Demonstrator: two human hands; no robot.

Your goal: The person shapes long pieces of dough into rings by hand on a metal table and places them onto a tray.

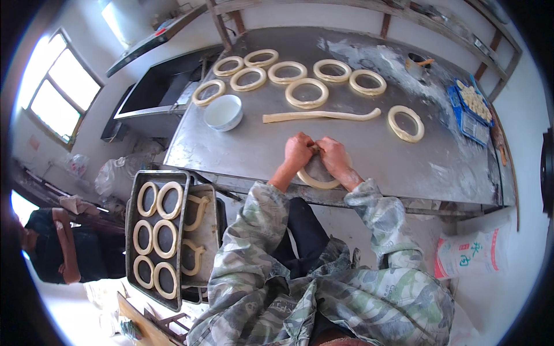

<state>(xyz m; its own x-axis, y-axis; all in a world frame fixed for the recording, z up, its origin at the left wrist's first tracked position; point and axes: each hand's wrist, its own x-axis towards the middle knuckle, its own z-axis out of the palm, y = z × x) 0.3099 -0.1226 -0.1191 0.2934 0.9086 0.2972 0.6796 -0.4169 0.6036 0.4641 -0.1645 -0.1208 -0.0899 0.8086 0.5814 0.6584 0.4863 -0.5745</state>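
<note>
At the near edge of the metal table (242, 147), both my hands are closed on a ring of dough (317, 183). My left hand (299, 151) and my right hand (334, 154) meet at its far side, fingers pressed together where the ends seem to join; the fingers hide that spot. The rest of the ring curves toward me, resting on the table. Beyond my hands lies a long dough strip (321, 116), its right end bent slightly up. One finished-looking dough ring (391, 122) lies to the right. Several more rings, among them a near one (307, 106), lie farther back.
A white bowl (223, 112) stands at the table's left. Flour, a cup (414, 67), a blue tray (474, 134) with pale lumps and a rolling pin (497, 138) are at right. Trays (130, 230) of rings stand lower left, near another person (81, 245). A sack (470, 254) sits lower right.
</note>
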